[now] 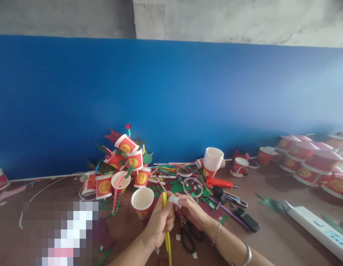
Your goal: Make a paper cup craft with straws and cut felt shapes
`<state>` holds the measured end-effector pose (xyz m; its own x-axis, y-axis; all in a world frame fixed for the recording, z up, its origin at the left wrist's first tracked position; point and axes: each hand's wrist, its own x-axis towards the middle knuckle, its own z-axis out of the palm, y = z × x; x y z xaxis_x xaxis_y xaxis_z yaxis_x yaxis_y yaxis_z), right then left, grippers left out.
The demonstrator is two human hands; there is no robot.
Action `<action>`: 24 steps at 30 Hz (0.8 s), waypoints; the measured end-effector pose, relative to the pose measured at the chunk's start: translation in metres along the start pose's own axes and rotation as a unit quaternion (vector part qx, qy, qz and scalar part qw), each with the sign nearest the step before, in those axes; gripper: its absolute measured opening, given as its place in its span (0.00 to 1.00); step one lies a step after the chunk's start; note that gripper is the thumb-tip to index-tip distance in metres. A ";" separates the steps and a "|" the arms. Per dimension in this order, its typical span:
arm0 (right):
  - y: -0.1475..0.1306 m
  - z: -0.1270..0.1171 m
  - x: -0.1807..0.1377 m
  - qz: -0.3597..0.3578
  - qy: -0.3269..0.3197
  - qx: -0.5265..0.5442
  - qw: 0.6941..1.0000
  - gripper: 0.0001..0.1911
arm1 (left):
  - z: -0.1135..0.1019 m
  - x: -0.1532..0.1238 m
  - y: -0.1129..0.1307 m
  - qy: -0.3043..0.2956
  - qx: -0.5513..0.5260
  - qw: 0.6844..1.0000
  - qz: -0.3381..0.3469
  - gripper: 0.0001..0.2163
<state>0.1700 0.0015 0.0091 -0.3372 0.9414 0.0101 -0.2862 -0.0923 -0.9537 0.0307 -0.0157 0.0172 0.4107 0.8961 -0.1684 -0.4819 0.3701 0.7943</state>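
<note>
Your left hand (162, 218) curls its fingers around the yellow straw (168, 246) above the tabletop (276, 236), while your right hand (194, 210) pinches the whitish piece (174, 200) beside the straw's upper end. Steady the straw and handle the piece gently by its edge, clear of the black-handled scissors (187, 238) below.
</note>
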 end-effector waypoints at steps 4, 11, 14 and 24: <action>0.000 0.000 0.000 0.002 0.003 0.004 1.000 0.10 | -0.002 0.002 -0.004 -0.005 -0.004 1.000 -0.004 0.24; 0.004 -0.001 0.001 -0.013 -0.020 0.016 1.000 0.09 | -0.005 0.004 -0.008 -0.014 -0.006 1.000 -0.009 0.25; 0.002 0.000 0.001 -0.012 -0.022 0.011 1.000 0.10 | -0.004 0.003 -0.007 -0.012 -0.004 1.000 -0.008 0.26; 0.009 -0.006 0.003 -0.020 -0.010 -0.004 1.000 0.06 | -0.001 0.001 -0.007 -0.024 0.004 1.000 -0.016 0.27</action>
<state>0.1715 0.0049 -0.0015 -0.3430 0.9377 0.0549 -0.2925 -0.0511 -0.9549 0.0334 -0.0174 0.0110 0.4615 0.8715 -0.1657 -0.4625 0.3957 0.7934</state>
